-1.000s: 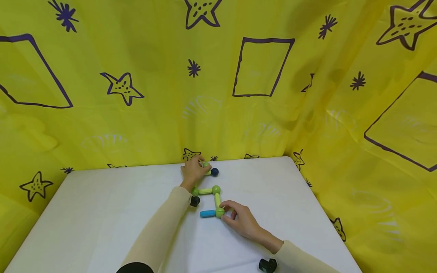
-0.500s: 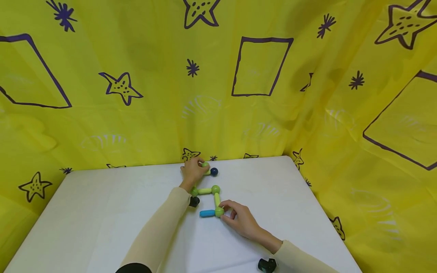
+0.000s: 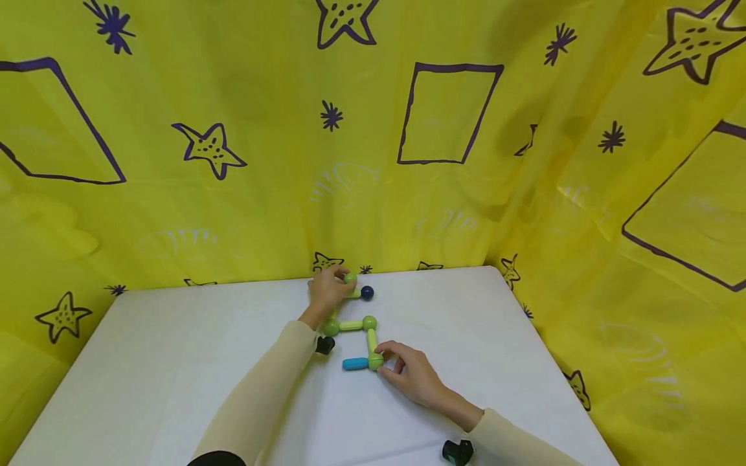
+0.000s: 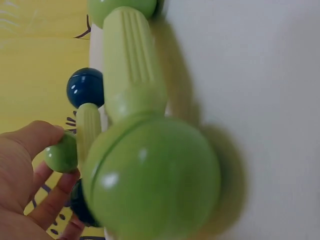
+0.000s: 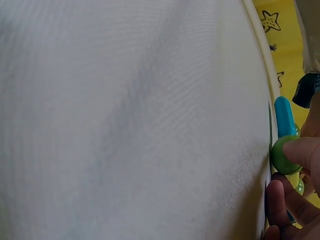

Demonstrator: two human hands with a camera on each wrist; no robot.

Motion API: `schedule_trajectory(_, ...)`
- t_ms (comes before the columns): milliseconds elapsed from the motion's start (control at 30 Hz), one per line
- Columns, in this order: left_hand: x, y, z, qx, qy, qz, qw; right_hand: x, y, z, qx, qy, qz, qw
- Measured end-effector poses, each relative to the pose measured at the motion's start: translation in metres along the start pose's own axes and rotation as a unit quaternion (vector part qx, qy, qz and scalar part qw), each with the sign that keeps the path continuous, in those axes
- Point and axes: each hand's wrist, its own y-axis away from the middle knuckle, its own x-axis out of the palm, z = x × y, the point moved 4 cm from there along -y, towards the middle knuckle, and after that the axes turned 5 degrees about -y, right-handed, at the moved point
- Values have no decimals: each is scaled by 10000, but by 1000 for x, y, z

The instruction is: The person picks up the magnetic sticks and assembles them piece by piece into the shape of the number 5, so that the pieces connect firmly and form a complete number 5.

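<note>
A zigzag of toy balls and sticks lies on the white table. At its far end, my left hand (image 3: 327, 290) pinches a green ball (image 4: 62, 152) between thumb and fingers. A light green stick (image 4: 89, 125) leads from that ball to a dark blue ball (image 3: 367, 293). Another dark ball (image 4: 82, 207) shows partly behind the large green ball (image 4: 152, 177) in the left wrist view. At the near end, my right hand (image 3: 412, 377) holds a green ball (image 5: 286, 156) with thumb and fingertips. From this ball a blue stick (image 3: 355, 364) points left, and a light green stick (image 3: 372, 340) runs back to a corner ball (image 3: 370, 322).
The white table (image 3: 175, 362) meets a yellow curtain (image 3: 262, 213) with dark star drawings behind and at both sides. My left hand is close to the table's back edge. Black wrist cameras (image 3: 457, 452) sit at both sleeves.
My left wrist and forearm have shifted slightly to the left, its fingers staying at the far green ball. The right hand and the toy pieces look nearly unmoved.
</note>
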Motion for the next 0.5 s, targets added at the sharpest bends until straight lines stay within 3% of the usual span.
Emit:
schedule_trajectory(267,-19,8,-7,638,441,30,9970,-1,-1,0,45,12,51,10000)
schedule_trajectory(500,-42,20,-10,1507,511,-142,9872,-1,-1,1,-2,0,55,10000)
